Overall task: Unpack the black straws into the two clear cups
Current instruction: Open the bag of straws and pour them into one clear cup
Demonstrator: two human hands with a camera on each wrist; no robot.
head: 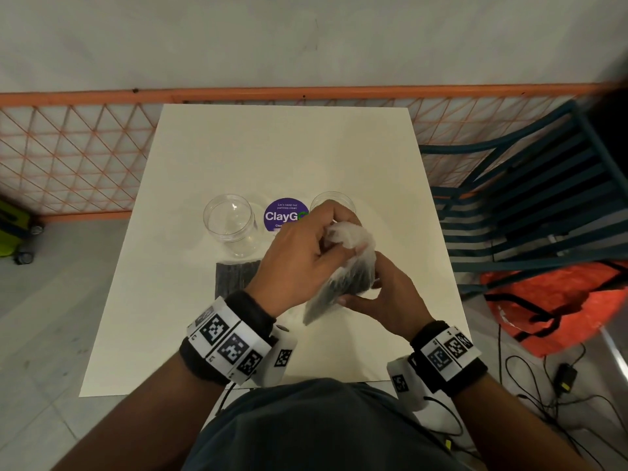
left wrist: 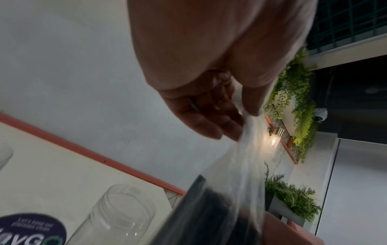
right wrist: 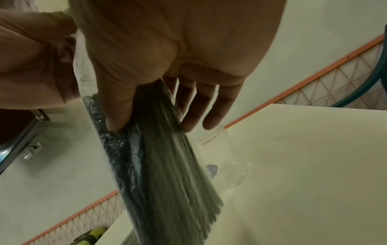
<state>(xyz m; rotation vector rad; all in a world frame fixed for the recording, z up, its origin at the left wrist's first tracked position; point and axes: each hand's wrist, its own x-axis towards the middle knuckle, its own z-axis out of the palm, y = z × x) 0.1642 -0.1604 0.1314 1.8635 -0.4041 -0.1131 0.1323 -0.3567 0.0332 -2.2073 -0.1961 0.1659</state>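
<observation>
A clear plastic bag [head: 353, 237] of black straws [head: 346, 283] is held upright above the white table [head: 289, 147]. My left hand [head: 334, 248] pinches the crumpled top of the bag [left wrist: 247, 149]. My right hand [head: 365, 294] grips the bag's body round the straws [right wrist: 163, 165], thumb on one side and fingers on the other. One clear cup [head: 229, 222] stands empty at the left. The other clear cup [head: 334, 200] stands at the right, partly hidden behind my left hand. A second pack of black straws [head: 236, 278] lies flat on the table near my left wrist.
A round purple sticker [head: 283, 215] sits on the table between the cups. An orange mesh fence [head: 68, 147] runs behind the table. A teal slatted chair [head: 530, 198] and an orange bag [head: 557, 300] are on the right, with cables [head: 543, 396] on the floor.
</observation>
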